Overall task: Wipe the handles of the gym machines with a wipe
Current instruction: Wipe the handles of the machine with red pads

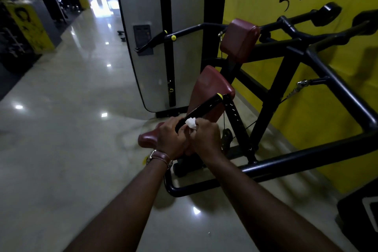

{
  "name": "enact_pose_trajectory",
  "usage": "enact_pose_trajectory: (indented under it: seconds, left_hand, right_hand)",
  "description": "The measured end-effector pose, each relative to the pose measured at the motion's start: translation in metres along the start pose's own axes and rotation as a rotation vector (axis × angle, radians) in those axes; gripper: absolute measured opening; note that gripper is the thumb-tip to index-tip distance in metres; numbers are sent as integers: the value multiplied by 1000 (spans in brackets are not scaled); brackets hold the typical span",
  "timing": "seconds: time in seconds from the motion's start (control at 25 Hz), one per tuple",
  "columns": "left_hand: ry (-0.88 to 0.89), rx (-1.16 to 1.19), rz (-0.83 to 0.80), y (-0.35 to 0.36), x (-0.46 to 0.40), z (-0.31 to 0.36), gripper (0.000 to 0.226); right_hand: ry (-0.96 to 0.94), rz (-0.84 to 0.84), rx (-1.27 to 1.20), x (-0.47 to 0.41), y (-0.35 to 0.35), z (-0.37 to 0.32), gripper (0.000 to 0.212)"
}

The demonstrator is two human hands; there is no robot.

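Looking down my two forearms, I see both hands meeting at the near end of a black handle (201,110). It runs as a long bar from my hands up and to the far right, ending in a yellow cap beside the maroon pad (206,86). My left hand (170,139) curls round the bar's near end and steadies it. My right hand (205,138) sits just right of it, fingers closed on a crumpled white wipe (190,122) pressed against the bar. So my grip is tight on the wipe, and nearly all of the bar lies beyond it, far and right. I judge the stroke should follow that axis, away from me toward the cap, led by the right hand since it has the wipe.
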State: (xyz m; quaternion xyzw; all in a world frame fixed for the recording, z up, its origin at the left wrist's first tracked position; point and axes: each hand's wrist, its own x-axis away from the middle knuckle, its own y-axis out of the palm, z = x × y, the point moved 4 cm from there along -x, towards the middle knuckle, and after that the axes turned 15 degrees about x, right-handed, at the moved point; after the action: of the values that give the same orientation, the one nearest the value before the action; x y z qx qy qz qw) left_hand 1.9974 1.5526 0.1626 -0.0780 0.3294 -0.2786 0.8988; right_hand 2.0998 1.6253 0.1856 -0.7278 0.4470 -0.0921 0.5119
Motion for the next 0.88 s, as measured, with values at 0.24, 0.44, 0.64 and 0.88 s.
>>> enact_pose_trajectory:
  seconds: [0.24,0.44,0.64,0.88]
  left_hand:
    - [-45,-82,-120,10,0,0,50]
    - [-77,-76,-85,9,0,-2,34]
    - [-26,-11,-57,7,1,6,35]
    - [-38,-32,-50,6,1,-5,27]
  right_hand:
    - [-647,272,492,-12,-7,-11,9]
    - [-648,276,577,-56,-34,5,13]
    - [-730,137,621,-46,-12,-3,38]
    - [-752,123,559,-64,-28,15,29]
